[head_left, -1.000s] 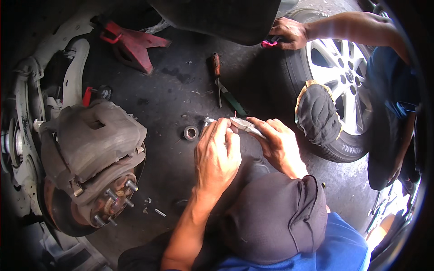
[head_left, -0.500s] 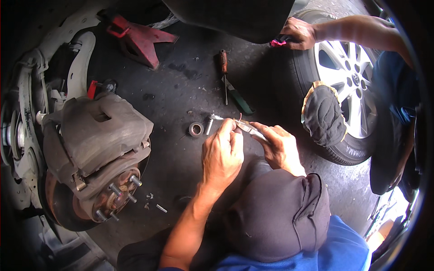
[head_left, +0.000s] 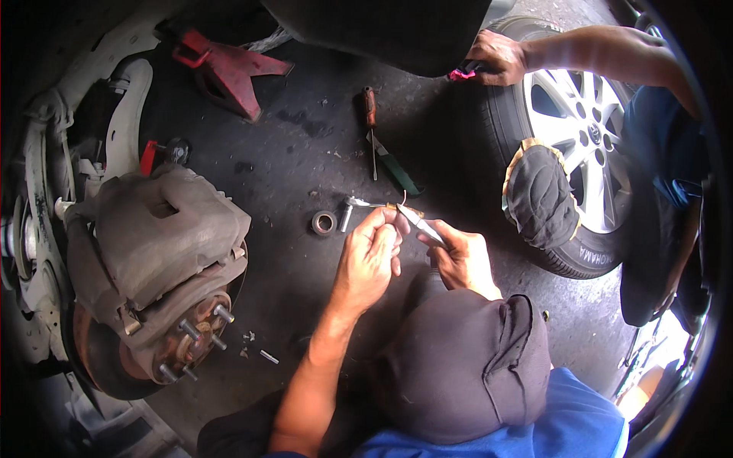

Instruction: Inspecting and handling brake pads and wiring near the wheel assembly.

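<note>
Two hands working a small metal part over a garage floor.
Left hand [head_left: 372, 256] and right hand [head_left: 458, 256] are pinching a thin metal clip [head_left: 418, 221]; the brake caliper [head_left: 164, 244] is hanging unmounted, wheel [head_left: 569, 145] off.

Light: bright daylight on silver alloy wheel [head_left: 584, 145], dim elsewhere
Shadow: deep left of that wheel
Edges: black vignette, fisheye bending
Focus: mostly sharp

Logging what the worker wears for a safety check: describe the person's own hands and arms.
Both hands are bare: no gloves, rings or watch on the left hand or the right hand. The left forearm is uncovered, no sleeve in view. The right forearm is hidden behind a dark cap. A blue shirt shows below.
</note>
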Demonstrator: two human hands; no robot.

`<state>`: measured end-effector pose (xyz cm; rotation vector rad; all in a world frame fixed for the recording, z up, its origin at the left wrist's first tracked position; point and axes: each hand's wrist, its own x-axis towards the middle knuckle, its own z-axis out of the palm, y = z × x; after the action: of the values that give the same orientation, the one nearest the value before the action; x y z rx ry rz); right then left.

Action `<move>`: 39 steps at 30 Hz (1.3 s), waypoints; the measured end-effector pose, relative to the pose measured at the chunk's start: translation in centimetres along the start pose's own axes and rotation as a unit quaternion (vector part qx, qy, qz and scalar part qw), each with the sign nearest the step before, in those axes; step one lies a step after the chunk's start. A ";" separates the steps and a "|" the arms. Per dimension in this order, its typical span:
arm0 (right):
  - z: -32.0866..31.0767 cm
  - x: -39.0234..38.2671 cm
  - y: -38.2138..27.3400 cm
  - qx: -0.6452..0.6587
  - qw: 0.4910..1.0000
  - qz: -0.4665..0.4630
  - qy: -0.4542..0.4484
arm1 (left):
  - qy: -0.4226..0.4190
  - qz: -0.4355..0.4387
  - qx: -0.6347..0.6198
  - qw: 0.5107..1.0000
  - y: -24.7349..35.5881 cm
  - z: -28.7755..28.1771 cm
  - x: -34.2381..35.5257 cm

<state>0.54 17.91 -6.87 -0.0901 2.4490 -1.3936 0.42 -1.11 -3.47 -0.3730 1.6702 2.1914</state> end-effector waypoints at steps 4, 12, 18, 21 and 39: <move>-0.1 0.5 -0.5 -0.011 0.999 -0.037 0.013 | 0.093 0.105 0.279 0.950 0.3 -0.6 -0.3; -0.3 0.9 -1.0 -0.136 0.973 -0.160 0.093 | 0.197 0.385 0.512 0.742 0.6 0.2 0.4; -0.8 1.1 -0.9 -0.188 0.958 -0.190 0.101 | 0.121 0.144 0.127 0.974 1.5 0.5 -0.6; -0.8 1.2 -0.9 -0.181 0.952 -0.219 0.115 | 0.107 0.135 0.104 0.979 1.8 0.5 -0.8; -1.3 1.1 -0.9 -0.197 0.946 -0.227 0.119 | 0.199 0.232 0.260 0.916 1.3 1.1 -0.7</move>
<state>-1.04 18.30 -5.80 -0.6510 3.0202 -1.0923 0.53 -0.45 -1.72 -0.3088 2.7150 1.9190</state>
